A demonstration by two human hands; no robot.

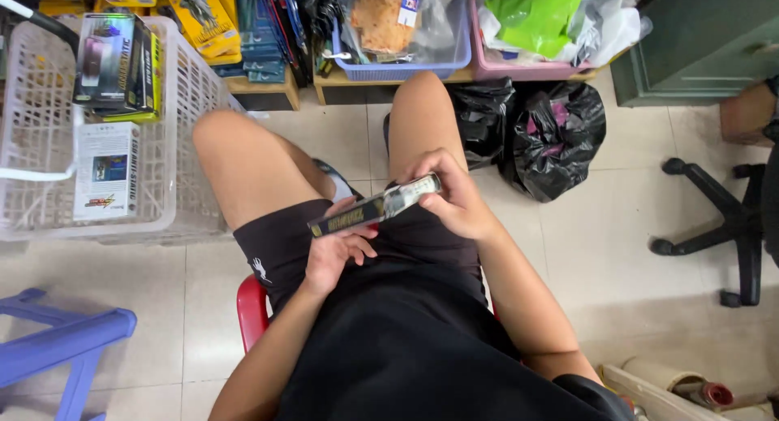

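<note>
i keep my left hand and right hand both gripping the long dark boxed pack over my lap, ends pinched firmly, level; farther left sits the white basket of similar boxes.

White basket, black bags

Slim box: dark with yellow lettering, pale end. Shorts: black, small white emblem. Stool seat: red. Laundry-style basket: white lattice. Boxes in basket: black and yellow. Step stool: blue. Rubbish bags: glossy black. Bin: blue. Bin: pink. Bag: bright green. Floor tiles: off-white.
</note>
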